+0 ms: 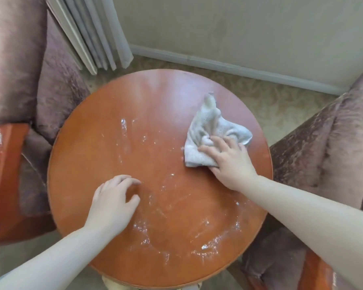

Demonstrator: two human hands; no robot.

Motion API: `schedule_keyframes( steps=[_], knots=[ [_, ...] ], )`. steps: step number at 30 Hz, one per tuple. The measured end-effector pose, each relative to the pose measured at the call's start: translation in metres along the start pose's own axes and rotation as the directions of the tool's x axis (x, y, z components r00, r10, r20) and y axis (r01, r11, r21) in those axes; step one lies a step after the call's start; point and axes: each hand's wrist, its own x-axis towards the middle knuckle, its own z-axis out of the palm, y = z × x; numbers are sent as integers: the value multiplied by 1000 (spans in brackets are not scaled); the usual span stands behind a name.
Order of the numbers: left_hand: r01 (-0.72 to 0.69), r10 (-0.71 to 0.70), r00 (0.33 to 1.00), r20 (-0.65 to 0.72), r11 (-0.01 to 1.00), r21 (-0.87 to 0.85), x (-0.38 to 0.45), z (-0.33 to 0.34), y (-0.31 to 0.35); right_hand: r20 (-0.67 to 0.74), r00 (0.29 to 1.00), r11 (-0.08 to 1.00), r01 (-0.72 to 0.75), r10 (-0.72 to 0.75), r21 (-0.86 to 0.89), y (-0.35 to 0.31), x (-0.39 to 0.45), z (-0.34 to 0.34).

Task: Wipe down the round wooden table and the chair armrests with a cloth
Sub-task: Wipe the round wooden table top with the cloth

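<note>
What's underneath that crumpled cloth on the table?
The cloth lies on the round wooden table, pressed down by the right hand. White smears show around it; the wood directly beneath is covered, so unseen.

Both your forearms are bare and reaching in from the bottom edge, angled toward the middle. Your left hand (113, 197) is palm down with the fingers curled into a loose claw, fingertips touching the table (105, 114) and the thumb tucked out to the side, not gripping anything. Your right hand (228, 162) is stretched further forward, arm nearly straight, wrist low. It's flat and palm down with the fingers spread, pressing on the near corner of the cloth (210, 130) rather than pinching it. The two hands sit well apart.
</note>
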Motion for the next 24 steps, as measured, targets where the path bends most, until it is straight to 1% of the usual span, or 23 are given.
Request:
schedule_keyframes(
  steps=[1,2,3,4,5,6,7,8,9,10,12,13,14,15,16,17,18,19,20,21,22,23,24],
  knots=[
    [10,-10,1000,-14,1000,-17,-2,1,-3,75,981,983,182,-178,-41,19,-7,-10],
    [19,-20,999,-30,999,-27,-4,2,-6,173,944,949,301,-282,-96,40,-10,-22],
    [26,-28,998,-49,999,-36,-6,2,-9,229,940,948,288,-253,-137,57,-8,-32],
    [32,-35,997,-65,999,-42,-8,2,-13,217,971,978,141,-106,-155,70,-3,-37],
    [39,-42,996,-76,998,-44,-9,3,-15,161,980,990,-105,119,-94,75,2,-38],
    [45,-49,995,-84,998,-46,-11,3,-18,100,920,922,-385,380,39,68,3,-34],
    [52,-57,994,-93,997,-51,-12,4,-20,82,805,783,-592,588,191,51,1,-26],
    [64,-70,992,-102,996,-57,-12,4,-21,84,718,671,-680,691,296,29,-7,-16],
    [78,-85,991,-107,995,-65,-13,5,-22,81,696,632,-689,713,356,2,-22,-7],
    [88,-95,990,-103,994,-72,-13,6,-22,41,743,686,-636,668,354,-24,-43,0],
    [79,-85,993,-79,994,-72,-11,7,-21,-48,906,895,-405,421,188,-54,-90,4],
    [66,-70,995,-65,995,-71,-9,8,-20,-63,952,953,-292,298,85,-52,-107,6],
    [52,-56,997,-57,996,-76,-8,8,-20,-55,975,976,-215,216,16,-43,-114,5],
    [41,-45,997,-57,996,-84,-6,7,-20,-32,976,977,-214,214,-8,-32,-112,5],
    [32,-38,997,-62,995,-91,-5,6,-20,-9,964,964,-266,266,-4,-21,-107,6],
    [26,-32,997,-68,995,-98,-5,5,-20,45,933,932,-360,358,43,-16,-100,5],
    [24,-32,997,-77,994,-108,-4,3,-21,69,881,874,-473,468,107,-19,-93,8],
    [28,-39,996,-86,992,-123,-4,0,-23,52,813,799,-580,580,156,-32,-88,12],
    [36,-49,994,-95,990,-140,-4,-3,-25,11,723,708,-679,691,193,-53,-87,17],
    [47,-64,992,-105,987,-157,-6,-6,-28,-30,633,619,-745,774,249,-79,-91,22],
    [61,-81,991,-111,983,-175,-8,-7,-31,-63,592,579,-753,803,313,-106,-101,28],
    [74,-97,989,-112,978,-194,-10,-8,-35,-86,630,617,-710,772,338,-129,-116,32],
    [82,-105,989,-106,975,-204,-13,-9,-40,-122,724,719,-623,679,309,-145,-133,35]
  ],
)
